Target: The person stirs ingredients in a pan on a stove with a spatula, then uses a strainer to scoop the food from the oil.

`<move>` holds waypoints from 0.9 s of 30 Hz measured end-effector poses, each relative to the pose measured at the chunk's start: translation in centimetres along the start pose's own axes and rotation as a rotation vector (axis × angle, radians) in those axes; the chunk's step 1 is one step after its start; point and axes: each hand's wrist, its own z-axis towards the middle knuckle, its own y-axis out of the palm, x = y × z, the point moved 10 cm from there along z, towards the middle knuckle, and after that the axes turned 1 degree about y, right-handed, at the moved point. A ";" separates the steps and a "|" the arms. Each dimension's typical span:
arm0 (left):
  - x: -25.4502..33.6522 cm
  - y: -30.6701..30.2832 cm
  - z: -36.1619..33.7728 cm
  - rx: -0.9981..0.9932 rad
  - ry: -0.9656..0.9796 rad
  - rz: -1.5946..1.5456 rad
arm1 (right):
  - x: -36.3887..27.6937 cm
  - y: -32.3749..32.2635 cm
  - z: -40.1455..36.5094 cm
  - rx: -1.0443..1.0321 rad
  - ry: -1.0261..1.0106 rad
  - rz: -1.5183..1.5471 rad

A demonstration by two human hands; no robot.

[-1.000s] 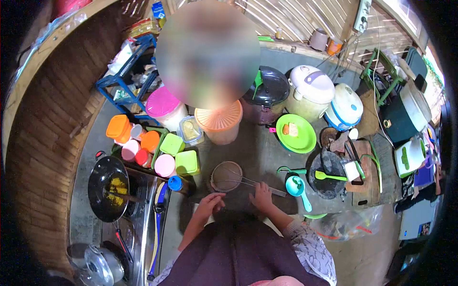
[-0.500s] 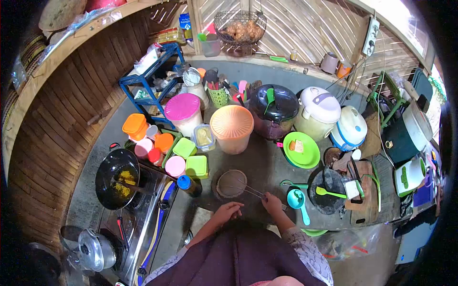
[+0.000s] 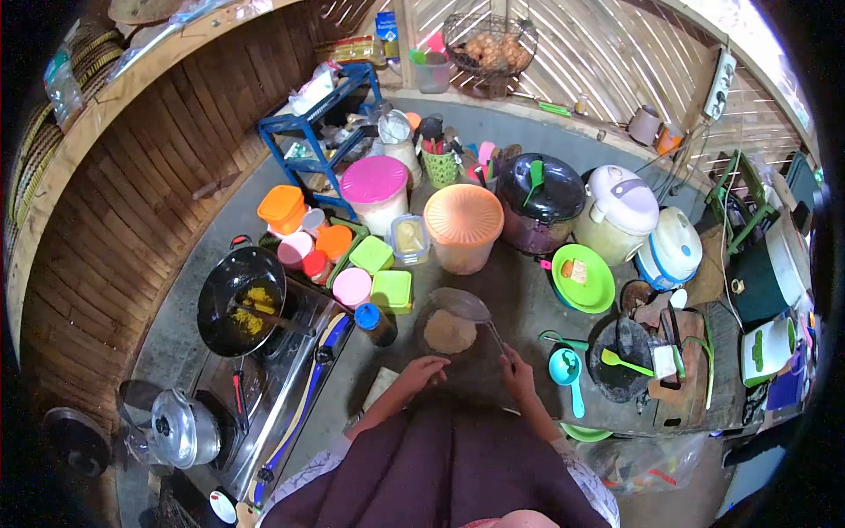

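Note:
My right hand (image 3: 518, 374) is closed around the wire handle of a round mesh strainer (image 3: 459, 304). The strainer is lifted and tilted on the far side of a round brown mass (image 3: 450, 333), which may be powder. Whether a dish holds that mass I cannot make out. Just in front of it, on the near left side, my left hand (image 3: 422, 376) hovers with fingers stretched out and holds nothing. A dark bottle with a blue cap (image 3: 374, 324) stands to the left, beyond my left hand.
On the left, a black wok (image 3: 216, 304) with yellow food sits on the stove, near a lidded pot (image 3: 189, 427). A peach-lidded tub (image 3: 463, 231) stands ahead. Rightward are a green plate (image 3: 584, 280), a turquoise ladle (image 3: 566, 367), a stone mortar (image 3: 616, 387) and a cutting board (image 3: 683, 378).
The strainer, earlier over the brown mass, has been raised and tilted away, uncovering it. My right hand still grips its handle. The whole view has shifted, so things appear further right.

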 end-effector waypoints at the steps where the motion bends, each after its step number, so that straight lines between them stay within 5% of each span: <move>1: 0.1 0.0 0.0 -0.004 -0.009 -0.027 | 0.1 -0.1 0.1 0.034 -0.038 -0.028; 8: 1.0 -0.2 -0.2 -0.004 -0.005 -0.050 | 2.1 0.2 -0.4 0.104 -0.084 0.100; 16: 1.0 -0.2 -0.2 -0.014 -0.011 -0.030 | 2.0 1.4 -1.3 -0.033 0.139 0.032; 19: 1.2 -0.4 0.2 -0.014 0.014 -0.023 | 3.6 2.2 -1.3 0.068 -0.008 0.127; 27: -1.0 0.2 0.2 -0.042 -0.032 -0.103 | 1.6 1.6 -2.0 0.081 0.062 0.071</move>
